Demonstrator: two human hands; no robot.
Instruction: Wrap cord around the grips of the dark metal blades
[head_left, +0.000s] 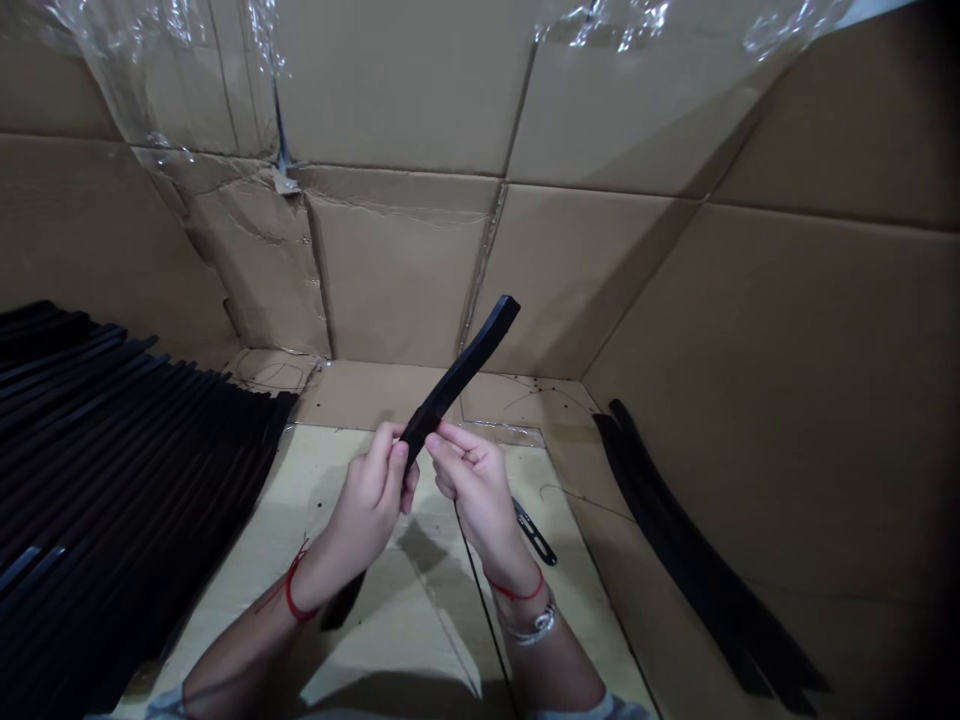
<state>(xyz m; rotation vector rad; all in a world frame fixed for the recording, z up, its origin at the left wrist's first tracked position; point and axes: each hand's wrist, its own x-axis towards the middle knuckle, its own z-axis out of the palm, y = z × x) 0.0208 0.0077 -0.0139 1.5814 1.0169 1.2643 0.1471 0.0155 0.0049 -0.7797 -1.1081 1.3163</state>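
Fingers (386, 455) of left hand (364, 510) and right hand (476, 490) closed on black rubber strip (461, 370), pinched near lower end, upper end free, so strip held clear of pale worktop (259, 520). Small black slotted piece (535, 532) just beside right wrist. Similar strips laid side by side at left (112, 440), loose bunch at right (697, 530); cardboard wall (397, 270) beyond.

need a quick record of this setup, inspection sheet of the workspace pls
surface: pale board lying on a cardboard floor
things: black strip held up between the hands; stack of black strips at left; loose black strips at right
clutter: small black perforated piece beside the right hand; thin curled strands on the cardboard
hands: left hand and right hand both pinch the strip in their fingers
cables: thin black wire across the board
surroundings: cardboard walls, clear plastic sheet above
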